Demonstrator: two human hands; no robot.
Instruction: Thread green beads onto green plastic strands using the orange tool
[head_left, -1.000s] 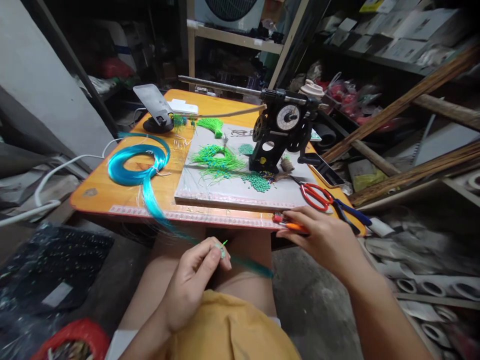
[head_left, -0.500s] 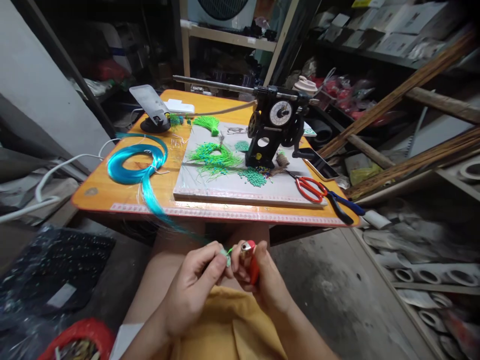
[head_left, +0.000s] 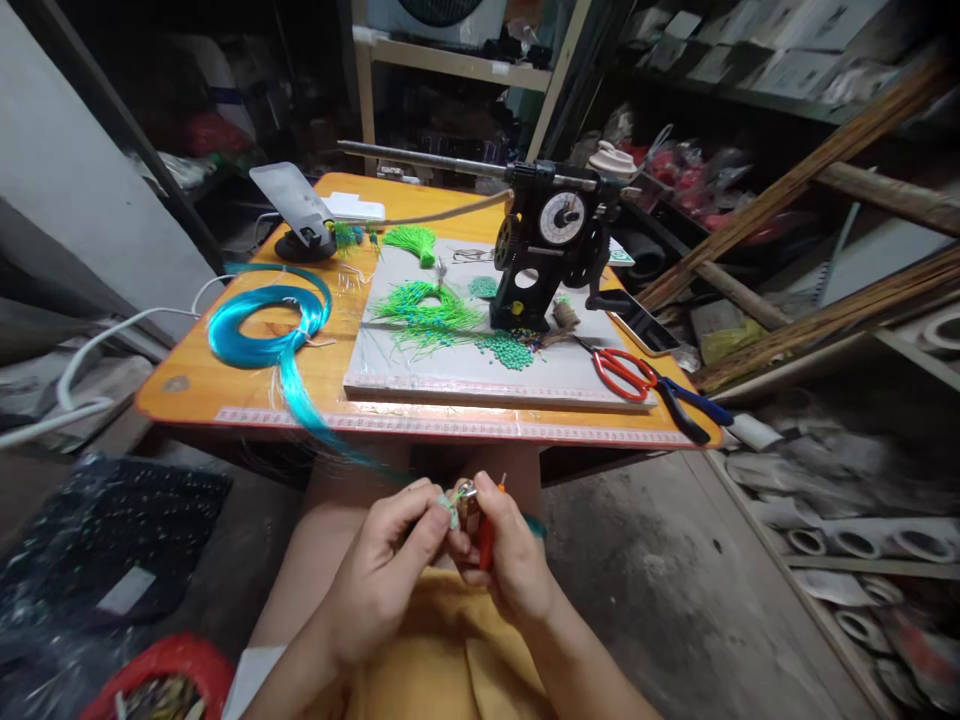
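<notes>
My left hand (head_left: 390, 570) pinches a small pale green bead piece (head_left: 451, 507) with a thread end, held over my lap below the table edge. My right hand (head_left: 506, 555) is closed round a red lighter (head_left: 480, 525), its metal top right against the bead piece. Both hands touch at the fingertips. A strand of blue fibre (head_left: 270, 335) trails from a coil on the orange table (head_left: 247, 395) down toward my hands.
On the table lie a grey board (head_left: 465, 385) with green tassels (head_left: 427, 310) and green beads (head_left: 510, 350), a black winding machine (head_left: 547, 255), red scissors (head_left: 626, 375), blue-handled pliers (head_left: 694, 410), two phones. Shelves and bamboo poles stand at the right; a red basket (head_left: 157, 680) lies lower left.
My right hand left the table edge with the red lighter and came to my left hand. Since half a second ago the lighter has closed in onto the bead piece.
</notes>
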